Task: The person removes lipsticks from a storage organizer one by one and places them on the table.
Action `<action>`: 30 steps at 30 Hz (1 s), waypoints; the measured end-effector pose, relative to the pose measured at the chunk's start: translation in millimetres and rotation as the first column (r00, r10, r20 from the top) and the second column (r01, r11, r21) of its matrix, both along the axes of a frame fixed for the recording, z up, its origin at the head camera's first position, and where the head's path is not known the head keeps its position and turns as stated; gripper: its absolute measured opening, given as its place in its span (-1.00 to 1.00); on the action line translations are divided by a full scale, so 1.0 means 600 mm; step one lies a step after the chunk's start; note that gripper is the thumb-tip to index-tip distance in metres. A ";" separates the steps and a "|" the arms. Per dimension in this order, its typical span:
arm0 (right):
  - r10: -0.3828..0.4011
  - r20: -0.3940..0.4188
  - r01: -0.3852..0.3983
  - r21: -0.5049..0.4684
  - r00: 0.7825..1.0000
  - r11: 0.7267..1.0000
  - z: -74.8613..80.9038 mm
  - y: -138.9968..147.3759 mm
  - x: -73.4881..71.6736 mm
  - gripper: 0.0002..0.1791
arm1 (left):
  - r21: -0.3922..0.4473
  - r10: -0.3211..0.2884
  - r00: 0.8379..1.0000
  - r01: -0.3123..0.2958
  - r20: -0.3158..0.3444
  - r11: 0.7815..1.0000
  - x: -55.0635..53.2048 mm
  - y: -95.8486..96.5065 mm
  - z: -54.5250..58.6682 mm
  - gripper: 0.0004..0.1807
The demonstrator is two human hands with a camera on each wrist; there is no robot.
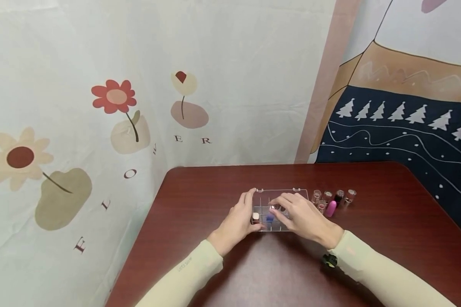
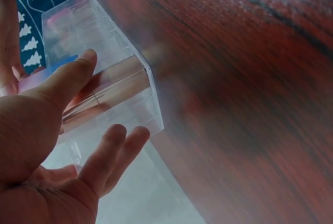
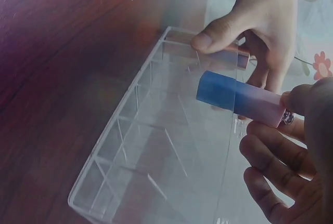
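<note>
A clear plastic compartment box (image 1: 264, 227) lies on the table in front of me. My left hand (image 1: 236, 217) holds its left end, thumb on the near wall and fingers at the far side. Under that thumb, a rose-gold lipstick tube (image 2: 117, 86) stands in the end compartment. My right hand (image 1: 301, 215) pinches the clear, knobbed end of a blue-and-pink lipstick tube (image 3: 237, 98) between thumb and fingers. The tube's blue part is down inside the box, while its pink part sticks out above the rim. The other compartments seen in the right wrist view hold nothing.
Right of the box stand several small cosmetic tubes: clear-topped ones (image 1: 351, 196), a black one (image 1: 339, 197) and a bright pink one (image 1: 331, 209). The dark red wooden table (image 1: 199, 192) meets a flower-printed cloth (image 1: 246, 85) at the back.
</note>
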State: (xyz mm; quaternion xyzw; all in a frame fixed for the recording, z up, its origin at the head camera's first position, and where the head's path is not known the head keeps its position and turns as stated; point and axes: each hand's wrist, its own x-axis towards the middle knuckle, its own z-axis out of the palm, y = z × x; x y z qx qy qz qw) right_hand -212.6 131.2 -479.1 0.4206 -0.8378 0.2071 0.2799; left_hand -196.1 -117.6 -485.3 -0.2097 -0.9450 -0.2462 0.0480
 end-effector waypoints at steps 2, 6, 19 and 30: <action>-0.005 0.009 0.005 0.000 1.000 1.000 0.002 0.006 0.001 -0.71 | 0.005 -0.002 1.000 0.002 -0.002 1.000 0.000 0.000 -0.002 0.28; -0.022 0.033 0.022 -0.003 0.999 1.000 0.011 0.020 0.001 -0.70 | 0.012 -0.003 1.000 0.003 -0.021 1.000 0.000 0.000 -0.004 0.30; -0.098 -0.003 0.098 -0.030 0.995 0.995 0.032 0.080 -0.001 -0.62 | 0.028 0.001 1.000 -0.001 0.000 1.000 -0.001 -0.007 0.000 0.29; -0.183 0.025 0.184 -0.056 0.983 0.981 0.054 0.143 0.003 -0.56 | 0.065 -0.048 0.998 0.045 0.047 0.997 -0.006 -0.023 0.008 0.27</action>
